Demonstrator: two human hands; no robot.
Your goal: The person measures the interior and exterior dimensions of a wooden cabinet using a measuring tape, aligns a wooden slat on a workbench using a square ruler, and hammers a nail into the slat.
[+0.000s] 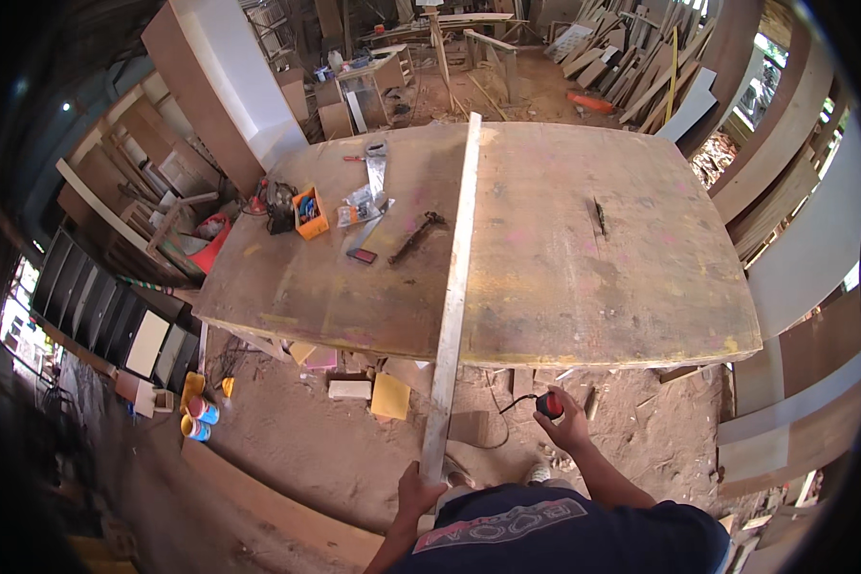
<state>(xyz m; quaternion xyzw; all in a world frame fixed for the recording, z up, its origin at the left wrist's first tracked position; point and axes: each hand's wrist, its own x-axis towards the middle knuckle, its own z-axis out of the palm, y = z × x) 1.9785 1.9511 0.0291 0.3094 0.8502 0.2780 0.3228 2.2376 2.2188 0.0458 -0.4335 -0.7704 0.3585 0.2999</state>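
My left hand (418, 493) is closed round the near end of a long, pale wooden strip (454, 287). The strip lies across the workbench (593, 277), running from my body to beyond the bench's far edge. In my right hand (571, 426) is a red and black tape measure (550, 405), held just off the bench's near edge. A dark cord or strap hangs from the tape measure toward the ground. On the bench, left of the strip, lie a dark hammer-like tool (418, 237), a handsaw (376, 170) and a square with a dark red handle (365, 251).
An orange box of small items (310, 212) and a clear plastic bag (357, 207) sit on the bench's left part. A small dark tool (600, 216) lies at its right. Paint cans (201, 411) and wood offcuts (390, 396) are on the ground. Boards lean at the right (804, 239).
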